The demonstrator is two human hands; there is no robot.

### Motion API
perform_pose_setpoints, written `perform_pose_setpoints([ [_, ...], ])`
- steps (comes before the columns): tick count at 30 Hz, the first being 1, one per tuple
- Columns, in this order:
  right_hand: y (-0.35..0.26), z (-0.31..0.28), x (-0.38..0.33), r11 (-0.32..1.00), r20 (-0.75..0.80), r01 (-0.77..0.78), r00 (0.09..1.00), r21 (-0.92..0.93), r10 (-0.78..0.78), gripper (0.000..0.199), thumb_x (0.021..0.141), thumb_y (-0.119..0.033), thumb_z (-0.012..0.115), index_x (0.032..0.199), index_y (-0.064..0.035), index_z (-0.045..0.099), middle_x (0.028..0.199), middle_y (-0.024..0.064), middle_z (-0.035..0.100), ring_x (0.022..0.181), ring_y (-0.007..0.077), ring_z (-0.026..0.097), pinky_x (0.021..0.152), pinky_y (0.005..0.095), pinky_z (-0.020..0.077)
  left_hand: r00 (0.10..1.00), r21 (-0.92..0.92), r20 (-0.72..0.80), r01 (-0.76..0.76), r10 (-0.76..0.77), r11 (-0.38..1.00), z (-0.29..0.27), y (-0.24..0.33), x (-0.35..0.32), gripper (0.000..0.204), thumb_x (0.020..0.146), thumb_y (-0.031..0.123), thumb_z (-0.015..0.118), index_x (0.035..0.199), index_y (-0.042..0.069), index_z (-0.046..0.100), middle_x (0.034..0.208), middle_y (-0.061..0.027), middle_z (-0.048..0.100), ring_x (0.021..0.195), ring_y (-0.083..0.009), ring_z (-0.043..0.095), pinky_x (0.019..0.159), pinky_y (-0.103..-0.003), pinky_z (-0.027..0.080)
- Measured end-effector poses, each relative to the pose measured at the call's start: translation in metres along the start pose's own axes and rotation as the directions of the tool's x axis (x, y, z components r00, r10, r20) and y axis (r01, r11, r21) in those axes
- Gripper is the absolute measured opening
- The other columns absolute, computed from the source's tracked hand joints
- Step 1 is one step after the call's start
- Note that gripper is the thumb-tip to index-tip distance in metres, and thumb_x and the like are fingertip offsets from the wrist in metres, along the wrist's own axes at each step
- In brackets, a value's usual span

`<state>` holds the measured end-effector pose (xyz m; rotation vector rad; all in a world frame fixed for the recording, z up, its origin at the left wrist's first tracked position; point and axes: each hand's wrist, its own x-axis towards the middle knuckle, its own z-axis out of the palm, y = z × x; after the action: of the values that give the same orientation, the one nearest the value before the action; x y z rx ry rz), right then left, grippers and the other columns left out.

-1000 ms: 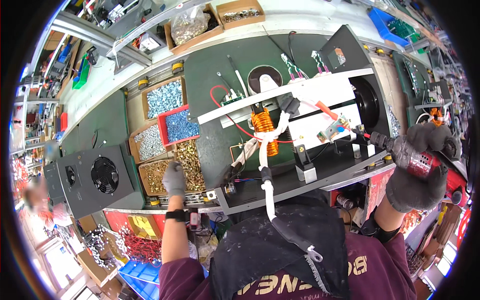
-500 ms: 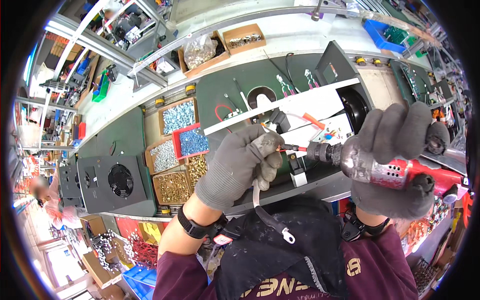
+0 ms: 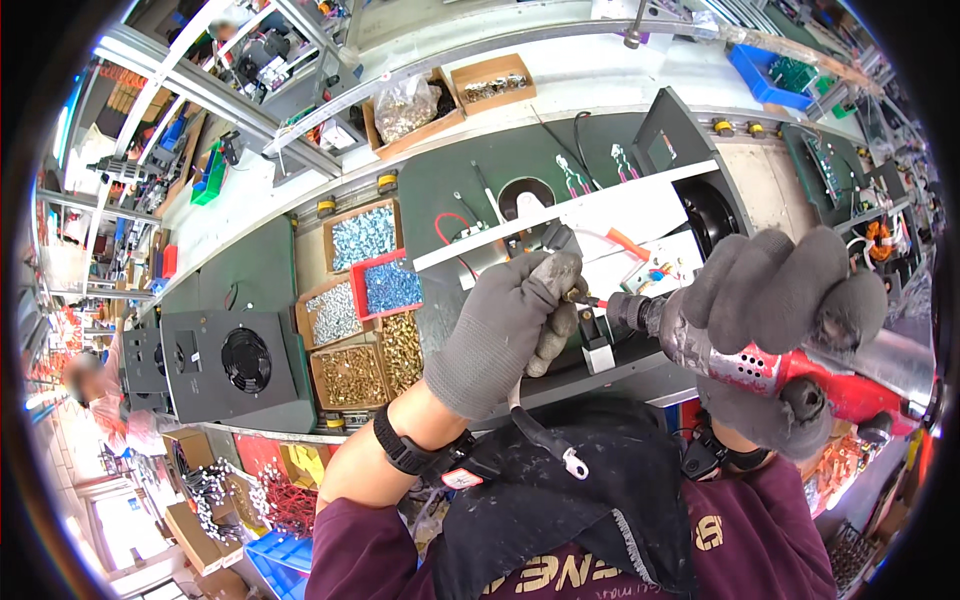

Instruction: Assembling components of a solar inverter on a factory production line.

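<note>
**Screw Presented to Driver Tip**

Left hand [image 3: 505, 335], in grey knit glove, pinching small brass-coloured screw [image 3: 577, 295] between fingertips, level with the chest and above the dark workbench edge [image 3: 640, 375]. Right hand [image 3: 775, 320], gloved alike, clenched around red-and-silver electric screwdriver [image 3: 735, 355], held level, its bit meeting the screw. Compartmented trays of silver, blue and brass fasteners [image 3: 365, 305] left of the hands.

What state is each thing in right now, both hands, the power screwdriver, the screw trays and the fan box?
Left hand: gloved, fingertips pinching a small screw at the driver tip.
Right hand: gloved, gripping the screwdriver body.
Power screwdriver: held level, tip pointing left toward the left hand.
Screw trays: open, filled with screws.
Black fan box: lying on the bench, fan facing up.
</note>
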<state>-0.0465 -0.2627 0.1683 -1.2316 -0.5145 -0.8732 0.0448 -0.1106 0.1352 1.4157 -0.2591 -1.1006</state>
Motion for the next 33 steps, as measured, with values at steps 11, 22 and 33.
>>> perform_pose_setpoints([
  [11,-0.003,0.005,-0.004,0.996,0.075,0.035,0.997,-0.085,-0.028,0.034,0.079,-0.028,0.066,0.102,-0.0157,0.043,0.08,0.0025,0.041,0.063,0.016,0.047,0.05,0.0306,0.0449,0.992,-0.343,-0.127,-0.033,-0.011,0.939,0.015,-0.005,0.005,0.034,0.095,0.035,0.049,0.088,0.002,0.051,0.063,-0.0019,0.05,0.04,-0.0069,0.04,0.037,-0.02,0.031],
  [22,-0.002,-0.002,-0.002,0.99,0.089,0.038,0.996,-0.135,-0.026,0.038,0.079,-0.04,0.064,0.107,-0.0231,0.045,0.081,0.0025,0.036,0.064,0.0155,0.043,0.049,0.0299,0.0394,0.994,-0.172,0.052,0.104,-0.096,0.98,0.0,-0.006,0.006,0.047,0.094,0.046,0.043,0.089,0.001,0.053,0.055,-0.0011,0.047,0.041,-0.0066,0.039,0.037,-0.021,0.03],
  [33,-0.036,-0.059,-0.005,0.98,-0.049,-0.162,0.986,-0.119,0.157,0.051,0.068,-0.043,0.068,0.084,-0.0094,0.034,0.08,0.004,0.031,0.072,0.016,0.031,0.058,0.0268,0.0333,0.754,0.74,0.571,-0.644,0.323,0.196,-0.046,-0.018,-0.044,0.048,0.066,0.028,0.074,0.11,0.014,0.06,0.111,-0.0129,0.057,0.11,-0.0272,0.051,0.086,-0.042,0.045],
])
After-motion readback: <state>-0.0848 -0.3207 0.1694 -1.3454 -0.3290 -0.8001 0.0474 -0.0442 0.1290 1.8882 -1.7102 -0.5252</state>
